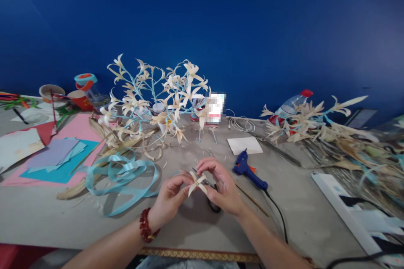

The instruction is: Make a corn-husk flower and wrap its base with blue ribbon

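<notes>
Head view shows both hands meeting above the table's near edge: the left hand (pixel 170 197) and the right hand (pixel 221 189) each pinch a small cream flower (pixel 197 182) between fingertips. Black scissors (pixel 212 201) lie partly under the right hand. A blue glue gun (pixel 249 172) rests just right of them, and pale blue ribbon (pixel 123 176) loops to the left.

Craft workspace, bench (pixel 189 227) against a blue wall, coloured paper sheets (pixel 53 155) far left, blue glue gun (pixel 249 171), ribbon (pixel 123 174), handmade flower branches (pixel 158 92) at the far edge
</notes>
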### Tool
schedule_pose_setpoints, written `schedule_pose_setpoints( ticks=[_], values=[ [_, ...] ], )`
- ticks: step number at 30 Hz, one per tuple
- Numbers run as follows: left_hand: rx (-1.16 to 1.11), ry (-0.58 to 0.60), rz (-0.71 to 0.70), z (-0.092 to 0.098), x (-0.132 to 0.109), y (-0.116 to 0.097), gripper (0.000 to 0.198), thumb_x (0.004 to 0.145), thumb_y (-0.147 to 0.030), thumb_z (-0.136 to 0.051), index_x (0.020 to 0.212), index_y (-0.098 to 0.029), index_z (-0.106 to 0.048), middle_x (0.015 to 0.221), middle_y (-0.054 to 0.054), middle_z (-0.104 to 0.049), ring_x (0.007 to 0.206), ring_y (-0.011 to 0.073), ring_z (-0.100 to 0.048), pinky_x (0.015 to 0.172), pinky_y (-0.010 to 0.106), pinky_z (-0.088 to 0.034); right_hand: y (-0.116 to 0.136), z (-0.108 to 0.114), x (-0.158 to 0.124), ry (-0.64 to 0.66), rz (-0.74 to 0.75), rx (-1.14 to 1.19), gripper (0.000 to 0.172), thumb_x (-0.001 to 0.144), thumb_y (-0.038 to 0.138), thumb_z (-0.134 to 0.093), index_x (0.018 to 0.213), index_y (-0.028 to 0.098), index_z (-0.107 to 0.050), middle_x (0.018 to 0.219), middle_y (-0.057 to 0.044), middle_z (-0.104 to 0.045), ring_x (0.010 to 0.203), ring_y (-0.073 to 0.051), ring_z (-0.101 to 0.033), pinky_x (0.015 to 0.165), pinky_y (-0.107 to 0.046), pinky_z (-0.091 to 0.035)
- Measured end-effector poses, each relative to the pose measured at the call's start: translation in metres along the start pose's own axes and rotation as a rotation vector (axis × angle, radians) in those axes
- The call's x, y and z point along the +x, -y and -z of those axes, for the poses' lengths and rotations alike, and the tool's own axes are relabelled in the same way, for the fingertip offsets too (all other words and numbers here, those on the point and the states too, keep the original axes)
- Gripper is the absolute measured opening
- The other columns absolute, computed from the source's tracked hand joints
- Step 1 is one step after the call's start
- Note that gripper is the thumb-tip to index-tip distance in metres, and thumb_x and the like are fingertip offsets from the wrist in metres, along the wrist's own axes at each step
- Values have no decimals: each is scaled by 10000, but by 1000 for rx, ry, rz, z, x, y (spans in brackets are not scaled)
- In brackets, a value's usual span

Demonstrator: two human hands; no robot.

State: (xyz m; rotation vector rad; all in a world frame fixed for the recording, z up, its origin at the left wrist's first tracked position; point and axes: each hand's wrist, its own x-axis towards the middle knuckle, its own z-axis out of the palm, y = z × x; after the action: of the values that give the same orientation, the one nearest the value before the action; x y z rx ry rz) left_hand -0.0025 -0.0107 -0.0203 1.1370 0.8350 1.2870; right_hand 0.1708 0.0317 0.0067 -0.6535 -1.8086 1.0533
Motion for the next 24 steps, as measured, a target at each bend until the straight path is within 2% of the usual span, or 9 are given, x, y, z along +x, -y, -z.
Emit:
schedule_pose_setpoints(
  ticks=[6, 11, 15, 20, 24],
  values=[
    [73, -24, -65, 1, 1, -3, 176, 855, -306, -677, 727, -197, -731, 738, 55, -647, 762, 204, -556, 749, 316, -420, -5, 0, -2, -44, -6, 104, 240, 810, 200, -559, 1048, 228, -578, 1059, -76, -557, 956, -226, -566, 869, -395, -486],
    [117, -43, -147, 1, 1, -6, 139, 851, -300, -684, 772, -218, -765, 794, 84, -699, 807, 235, -603, 777, 353, -443, -10, 3, -1, -243, -25, 169, 203, 843, 196, -532, 1027, 223, -615, 1045, -61, -557, 848, -194, -568, 821, -370, -479],
    [130, -57, -192, 1, 2, -5, 109, 847, -275, -692, 782, -219, -758, 794, 79, -701, 800, 229, -616, 770, 351, -456, -10, 8, 2, -345, -42, 132, 140, 891, 221, -552, 1002, 219, -637, 1001, -54, -587, 861, -197, -567, 803, -344, -470],
    [136, -32, -254, 4, 3, -1, 125, 860, -281, -676, 801, -200, -751, 804, 76, -694, 790, 213, -611, 761, 331, -455, -7, 12, 6, -374, -113, 80, 92, 890, 243, -592, 962, 218, -643, 964, -39, -607, 894, -196, -569, 812, -318, -458],
    [107, -69, -189, 6, 2, 5, 103, 852, -253, -684, 782, -203, -741, 839, 54, -673, 810, 184, -600, 754, 280, -450, 0, 22, 9, -393, -149, 46, 74, 886, 250, -607, 945, 223, -642, 992, -39, -611, 924, -191, -576, 811, -298, -465]
  ],
)
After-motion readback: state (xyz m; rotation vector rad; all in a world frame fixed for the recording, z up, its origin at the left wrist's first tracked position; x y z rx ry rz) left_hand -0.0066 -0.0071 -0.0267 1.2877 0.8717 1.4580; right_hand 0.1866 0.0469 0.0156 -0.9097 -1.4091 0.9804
